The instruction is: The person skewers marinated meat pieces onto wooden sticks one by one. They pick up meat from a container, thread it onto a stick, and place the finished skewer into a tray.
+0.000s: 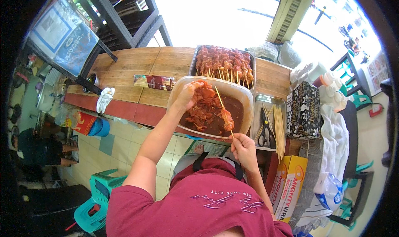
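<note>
My left hand [188, 96] is at the left part of a white plastic tub [249, 112], its fingers gripping a piece of raw marinated meat [205, 90]. Between thumb and fingers of my right hand [243, 148], at the tub's near rim, is the lower end of a bamboo skewer [219, 96]. Some meat [227, 119] is threaded on that skewer's lower half; its upper end is bare. More loose meat [199, 117] lies in dark marinade inside the tub. Behind the tub, a metal tray [254, 61] holds a pile of loaded meat skewers [223, 61].
Right of the tub, a metal tray [260, 97] holds black scissors [266, 128] and bare bamboo skewers [278, 124]. Beyond stand a patterned box [304, 112] and squeeze bottles [327, 78]. A skewer packet [154, 82] lies left on the wooden counter [124, 72]. Another person [40, 146] is far left.
</note>
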{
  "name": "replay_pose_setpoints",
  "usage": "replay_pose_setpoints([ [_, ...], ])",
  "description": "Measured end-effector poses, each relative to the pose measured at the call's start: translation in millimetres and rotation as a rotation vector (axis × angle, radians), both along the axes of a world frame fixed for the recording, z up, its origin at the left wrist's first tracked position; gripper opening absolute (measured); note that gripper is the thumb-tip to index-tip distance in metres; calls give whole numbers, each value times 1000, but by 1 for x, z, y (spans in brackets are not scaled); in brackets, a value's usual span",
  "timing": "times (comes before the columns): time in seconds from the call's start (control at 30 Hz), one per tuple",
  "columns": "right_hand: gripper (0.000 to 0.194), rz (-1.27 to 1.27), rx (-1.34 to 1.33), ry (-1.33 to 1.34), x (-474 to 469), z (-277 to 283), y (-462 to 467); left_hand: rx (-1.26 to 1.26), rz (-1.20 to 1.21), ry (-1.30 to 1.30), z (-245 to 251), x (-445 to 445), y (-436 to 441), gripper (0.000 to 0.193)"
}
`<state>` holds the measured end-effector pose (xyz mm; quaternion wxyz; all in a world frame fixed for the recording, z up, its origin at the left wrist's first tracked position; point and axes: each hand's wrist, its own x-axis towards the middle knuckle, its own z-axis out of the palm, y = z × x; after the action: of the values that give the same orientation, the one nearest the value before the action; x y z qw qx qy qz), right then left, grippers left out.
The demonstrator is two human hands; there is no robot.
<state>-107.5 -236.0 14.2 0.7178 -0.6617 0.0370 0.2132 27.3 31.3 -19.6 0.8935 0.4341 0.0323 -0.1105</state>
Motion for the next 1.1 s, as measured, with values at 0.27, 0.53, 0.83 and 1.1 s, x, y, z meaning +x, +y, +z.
replay_pose_setpoints([
  [0.27, 15, 33, -146, -23, -5, -4, -2, -51, 89, 111, -12, -2, -7, 14],
  [0.53, 15, 43, -295, -198, -5, -3, -4, -87, 133, 88, -12, -2, -10, 18],
  [0.83, 14, 19, -350, -275, 5, 9, -12, 351, 57, -76, 3, 0, -9, 20],
  [1.1, 15, 22, -408, -381, 18, 21, -10, 905, -115, -257, -3, 1, -6, 21],
])
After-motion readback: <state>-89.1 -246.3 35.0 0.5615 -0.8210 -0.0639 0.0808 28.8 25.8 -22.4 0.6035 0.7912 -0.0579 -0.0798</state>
